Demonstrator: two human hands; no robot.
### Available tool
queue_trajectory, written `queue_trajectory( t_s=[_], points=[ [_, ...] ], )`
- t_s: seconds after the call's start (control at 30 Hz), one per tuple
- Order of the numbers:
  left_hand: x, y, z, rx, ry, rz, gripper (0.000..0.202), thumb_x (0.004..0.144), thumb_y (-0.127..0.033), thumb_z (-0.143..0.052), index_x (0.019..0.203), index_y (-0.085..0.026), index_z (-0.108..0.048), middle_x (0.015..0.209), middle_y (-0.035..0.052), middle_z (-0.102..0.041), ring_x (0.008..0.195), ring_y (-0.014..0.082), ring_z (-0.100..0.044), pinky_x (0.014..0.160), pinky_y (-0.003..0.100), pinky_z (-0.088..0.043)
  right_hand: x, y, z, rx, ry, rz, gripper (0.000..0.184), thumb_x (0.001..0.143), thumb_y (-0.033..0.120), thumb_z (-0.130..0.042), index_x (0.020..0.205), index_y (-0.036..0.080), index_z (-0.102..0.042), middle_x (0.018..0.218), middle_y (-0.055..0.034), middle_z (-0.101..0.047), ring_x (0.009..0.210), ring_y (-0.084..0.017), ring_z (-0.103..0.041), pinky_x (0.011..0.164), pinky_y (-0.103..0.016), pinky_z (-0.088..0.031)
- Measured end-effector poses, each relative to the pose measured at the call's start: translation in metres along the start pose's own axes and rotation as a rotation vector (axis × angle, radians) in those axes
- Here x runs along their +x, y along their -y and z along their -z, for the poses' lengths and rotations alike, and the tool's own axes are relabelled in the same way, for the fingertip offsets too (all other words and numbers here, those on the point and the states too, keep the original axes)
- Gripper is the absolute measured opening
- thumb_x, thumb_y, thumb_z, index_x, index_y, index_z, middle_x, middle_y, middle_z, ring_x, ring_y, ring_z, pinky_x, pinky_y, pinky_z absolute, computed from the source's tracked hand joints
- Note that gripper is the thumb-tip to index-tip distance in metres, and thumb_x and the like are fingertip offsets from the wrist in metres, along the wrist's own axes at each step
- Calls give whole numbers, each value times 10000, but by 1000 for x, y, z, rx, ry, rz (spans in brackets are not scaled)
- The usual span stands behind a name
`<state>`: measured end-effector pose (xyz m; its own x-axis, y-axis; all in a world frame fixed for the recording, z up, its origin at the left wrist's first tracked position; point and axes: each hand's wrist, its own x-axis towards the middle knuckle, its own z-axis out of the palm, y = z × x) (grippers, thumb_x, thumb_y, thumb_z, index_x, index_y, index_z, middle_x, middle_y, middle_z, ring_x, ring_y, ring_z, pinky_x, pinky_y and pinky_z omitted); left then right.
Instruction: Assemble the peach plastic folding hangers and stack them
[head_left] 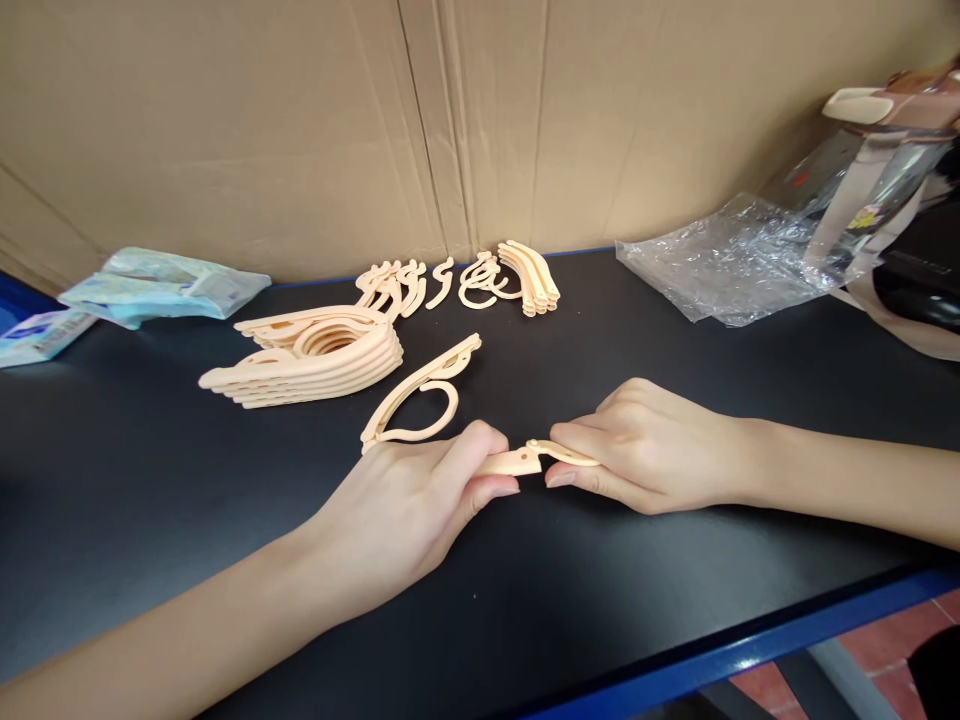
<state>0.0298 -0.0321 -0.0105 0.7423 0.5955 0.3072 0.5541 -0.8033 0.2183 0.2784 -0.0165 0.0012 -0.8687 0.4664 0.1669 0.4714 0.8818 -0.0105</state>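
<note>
My left hand (pixel 409 500) is closed around one arm of a cream plastic folding hanger (pixel 512 462), whose squared end sticks out past the thumb. Behind the knuckles rises a second hanger arm (pixel 420 380) with a round hook (pixel 452 405); the hand hides where these parts join. Pinched in my right hand (pixel 649 448) is a small curved cream hanger piece (pixel 566 453). Its tip meets the squared end of the arm, just between the two hands; I cannot tell whether it is locked in.
A stack of cream folding hangers (pixel 322 375) lies at left. Behind it are small curved pieces (pixel 412 288), loose hooks (pixel 480 280) and bundled arms (pixel 531 278). Clear plastic wrap (pixel 720 262) and a strapped bottle (pixel 892 150) stand right, blue tissue packs (pixel 161 288) left. Cardboard (pixel 225 130) closes the back.
</note>
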Motion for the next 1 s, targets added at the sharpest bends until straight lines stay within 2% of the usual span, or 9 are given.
queue_trajectory(
  t_s=[0.27, 0.5, 0.73, 0.83, 0.9, 1.0],
  points=[
    [-1, 0, 1, -1, 13, 19, 172, 1063, -319, -304, 972, -230, -419, 718, -74, -583, 509, 108, -556, 471, 218, -371, -2, 0, -3, -62, -30, 25, 562, 1074, 395, -177, 781, 145, -586, 536, 1, -554, 393, -103, -387, 480, -290, -139],
    [-2, 0, 1, -13, 7, -7, 160, 1060, -312, -317, 992, -225, -432, 733, -69, -599, 506, 109, -551, 474, 227, -372, -3, 4, 0, -97, 39, 22, 545, 1072, 396, -190, 770, 153, -573, 552, -6, -579, 385, -104, -386, 470, -303, -139],
    [-2, -1, 1, -37, 27, -25, 141, 1054, -299, -344, 997, -227, -451, 755, -59, -630, 525, 110, -584, 483, 222, -386, 0, 6, 3, -140, 49, 26, 471, 1067, 385, -269, 750, 164, -537, 539, -4, -591, 372, -107, -411, 473, -306, -118],
    [3, -2, 1, -66, -49, -26, 161, 1058, -320, -326, 1015, -235, -456, 760, -59, -634, 523, 95, -589, 490, 201, -389, 2, 17, 2, -138, 53, 140, 391, 1058, 352, -337, 769, 171, -528, 552, 5, -589, 391, -104, -432, 474, -313, -107],
    [6, 0, 0, -46, -150, 72, 171, 1057, -339, -317, 1058, -231, -449, 774, -53, -632, 513, 90, -586, 482, 193, -384, 3, 25, 0, -113, 45, 265, 389, 1052, 381, -344, 769, 180, -521, 531, 17, -557, 402, -110, -434, 467, -314, -107],
    [9, 3, -1, -29, -88, 87, 166, 1052, -351, -341, 1015, -228, -446, 740, -70, -622, 496, 87, -579, 481, 183, -390, -1, 29, -2, -73, 34, 250, 435, 1050, 422, -318, 757, 179, -528, 511, 22, -537, 386, -110, -403, 464, -305, -123]
  ],
)
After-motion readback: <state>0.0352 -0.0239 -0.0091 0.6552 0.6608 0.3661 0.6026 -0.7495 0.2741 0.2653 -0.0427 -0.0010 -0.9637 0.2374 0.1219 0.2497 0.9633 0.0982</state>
